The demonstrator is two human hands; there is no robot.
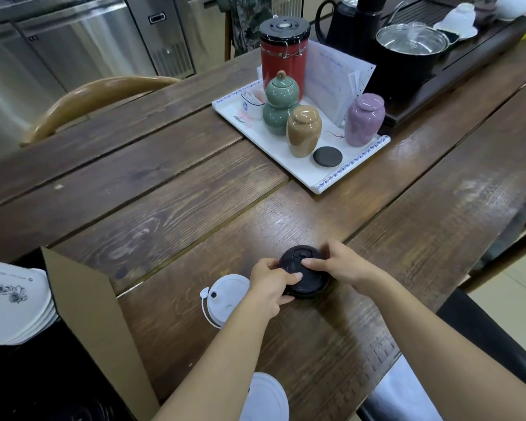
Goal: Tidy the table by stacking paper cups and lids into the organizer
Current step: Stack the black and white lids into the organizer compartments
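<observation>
Covering black lid [305, 276], hands [272, 282]; white lid [227, 294] half-hidden.

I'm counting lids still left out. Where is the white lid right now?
In the head view the white lid lies flat on the wooden table, near its front edge, just left of the left hand and the black lid both hands hold.

The round plastic lid [305, 276] was black, the round plastic lid beside it [225, 296] white. The plank table [164, 192] was dark brown wood grain. The rectangular white tray [322, 185] carried a blue patterned border, holding green [278, 101], tan [303, 130] and mottled lilac ceramic jars [365, 118].
</observation>
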